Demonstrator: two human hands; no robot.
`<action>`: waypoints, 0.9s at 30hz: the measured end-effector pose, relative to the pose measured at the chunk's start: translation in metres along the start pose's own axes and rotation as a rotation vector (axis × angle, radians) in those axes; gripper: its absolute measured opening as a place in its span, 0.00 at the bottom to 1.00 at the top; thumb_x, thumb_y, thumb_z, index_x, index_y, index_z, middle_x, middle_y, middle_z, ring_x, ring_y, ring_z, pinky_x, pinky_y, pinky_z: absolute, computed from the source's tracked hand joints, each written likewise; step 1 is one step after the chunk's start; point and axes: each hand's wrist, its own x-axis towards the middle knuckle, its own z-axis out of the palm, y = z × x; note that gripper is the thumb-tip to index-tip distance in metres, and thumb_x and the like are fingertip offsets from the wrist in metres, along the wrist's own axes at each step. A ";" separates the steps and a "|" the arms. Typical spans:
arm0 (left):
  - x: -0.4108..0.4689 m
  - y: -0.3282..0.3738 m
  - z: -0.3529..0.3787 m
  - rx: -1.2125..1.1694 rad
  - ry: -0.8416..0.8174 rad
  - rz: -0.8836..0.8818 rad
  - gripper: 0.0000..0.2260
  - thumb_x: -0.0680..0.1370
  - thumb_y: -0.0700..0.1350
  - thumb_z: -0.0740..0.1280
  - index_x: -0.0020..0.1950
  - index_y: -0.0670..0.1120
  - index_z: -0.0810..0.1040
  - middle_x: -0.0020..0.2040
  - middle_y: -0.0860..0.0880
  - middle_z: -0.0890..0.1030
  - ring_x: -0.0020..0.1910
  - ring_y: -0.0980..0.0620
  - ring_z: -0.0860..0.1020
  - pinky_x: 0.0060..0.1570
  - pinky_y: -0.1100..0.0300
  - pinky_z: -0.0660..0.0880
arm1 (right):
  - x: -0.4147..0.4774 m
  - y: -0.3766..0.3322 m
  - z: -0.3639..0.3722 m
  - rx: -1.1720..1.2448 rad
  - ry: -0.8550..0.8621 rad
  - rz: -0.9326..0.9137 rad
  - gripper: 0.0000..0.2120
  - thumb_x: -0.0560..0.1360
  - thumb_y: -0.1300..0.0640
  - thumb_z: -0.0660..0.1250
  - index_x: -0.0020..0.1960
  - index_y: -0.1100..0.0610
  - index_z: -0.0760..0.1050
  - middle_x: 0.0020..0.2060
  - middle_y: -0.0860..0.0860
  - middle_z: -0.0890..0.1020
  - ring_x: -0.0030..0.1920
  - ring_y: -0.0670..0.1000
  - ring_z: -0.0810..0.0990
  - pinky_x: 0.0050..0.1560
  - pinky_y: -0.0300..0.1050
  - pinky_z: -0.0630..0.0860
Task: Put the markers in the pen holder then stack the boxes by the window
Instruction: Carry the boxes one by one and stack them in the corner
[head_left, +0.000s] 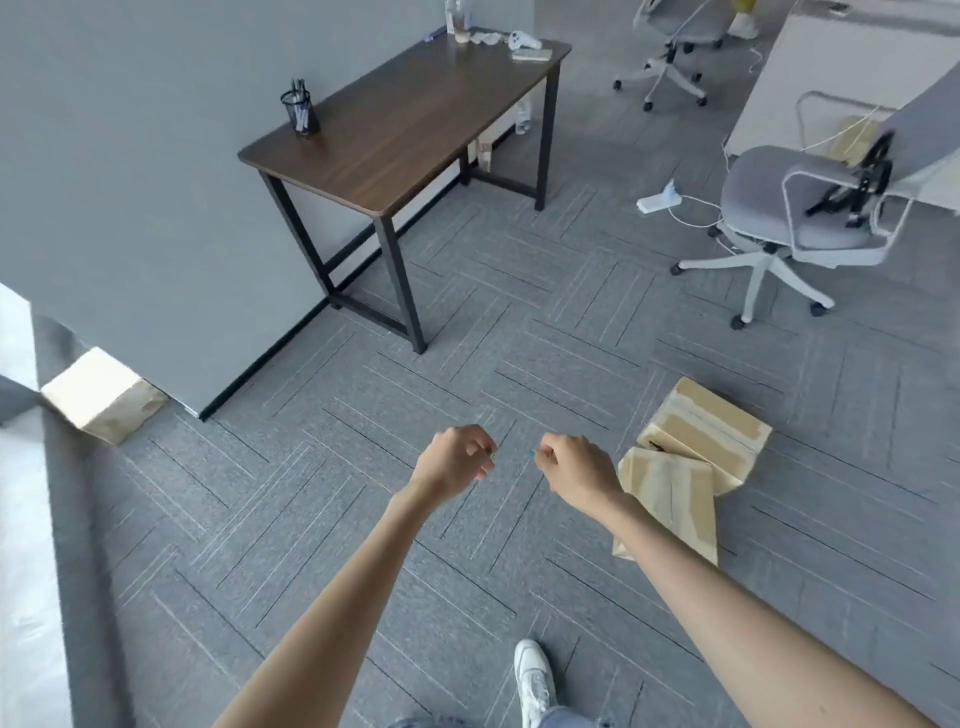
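Head view: markers (300, 111) stand in the pen holder (300, 113) on the desk (415, 119). Left hand (453, 461) and right hand (576, 467) are loosely curled, apparently empty. Two boxes (691, 467) lie unstacked; a third box (104, 395) waits near the wall.

Three cardboard boxes (696, 431), one pen holder (300, 111), one desk (405, 130), two office chairs (789, 218), two hands (454, 460).

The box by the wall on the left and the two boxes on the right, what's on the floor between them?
In the head view, only bare grey carpet lies between the lone box and the two boxes; both hands hang above it.
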 end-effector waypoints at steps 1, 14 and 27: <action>-0.003 0.010 0.016 0.002 -0.024 0.007 0.09 0.76 0.38 0.60 0.46 0.48 0.79 0.37 0.55 0.84 0.36 0.56 0.84 0.44 0.52 0.82 | -0.011 0.017 -0.001 0.015 -0.001 0.013 0.11 0.80 0.53 0.60 0.45 0.58 0.76 0.37 0.52 0.82 0.36 0.55 0.79 0.35 0.44 0.68; -0.043 0.097 0.192 -0.100 -0.175 0.006 0.09 0.79 0.34 0.59 0.51 0.41 0.79 0.42 0.45 0.83 0.35 0.52 0.82 0.36 0.57 0.81 | -0.126 0.198 -0.006 0.043 0.100 0.172 0.10 0.79 0.54 0.57 0.50 0.58 0.75 0.43 0.56 0.83 0.43 0.61 0.81 0.38 0.49 0.73; 0.026 0.188 0.341 -0.140 -0.257 -0.023 0.08 0.80 0.36 0.60 0.54 0.39 0.78 0.45 0.45 0.83 0.38 0.52 0.82 0.43 0.53 0.82 | -0.128 0.386 -0.014 0.114 0.159 0.285 0.07 0.80 0.56 0.58 0.51 0.57 0.74 0.40 0.51 0.83 0.36 0.53 0.80 0.34 0.48 0.76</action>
